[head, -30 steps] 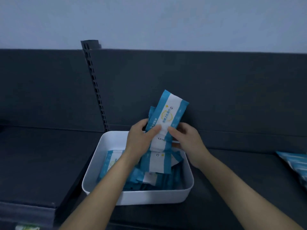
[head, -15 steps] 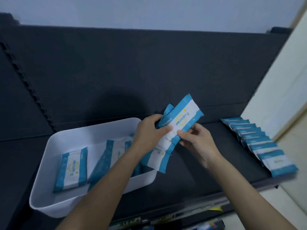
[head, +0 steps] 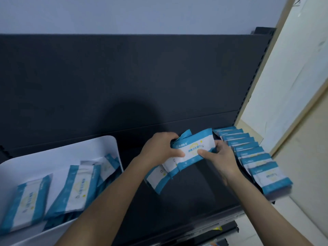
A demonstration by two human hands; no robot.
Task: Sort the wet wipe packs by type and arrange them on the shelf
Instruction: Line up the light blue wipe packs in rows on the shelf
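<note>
Where the two forearms converge a little right of the frame's centre, the left hand (head: pixel 159 148) and the right hand (head: pixel 220 157) are clamped on opposite ends of one held bundle of wet wipe packs (head: pixel 193 148). The left thumb lies across the front of the top pack and the fingers curl behind it. The right thumb presses the front from the other side, with those fingers wrapped round the back edge. The top pack is white with blue bands and a yellow ring emblem, and it tilts up toward the right. Beneath it more packs fan out toward the lower left, their blue ends hanging below the left wrist. The bundle is held above the dark shelf (head: pixel 186 210), not resting on it.

Just right of the right hand, a row of packs (head: pixel 248 151) of the same blue and white lies on the shelf. The packs overlap like tiles from the back panel (head: pixel 124 77) down to the front edge at the right of the frame. The rear end of the row sits just beside the bundle's upper corner; whether they touch I cannot tell.

At the lower left stands a white tub (head: pixel 53 157) on the shelf, well apart from the row. Inside it are loose packs (head: pixel 79 189), some lying flat and some leaning on one another.

A slotted upright (head: pixel 255 77) borders the back panel at the upper right, with a pale beige board (head: pixel 292 86) beyond it.
</note>
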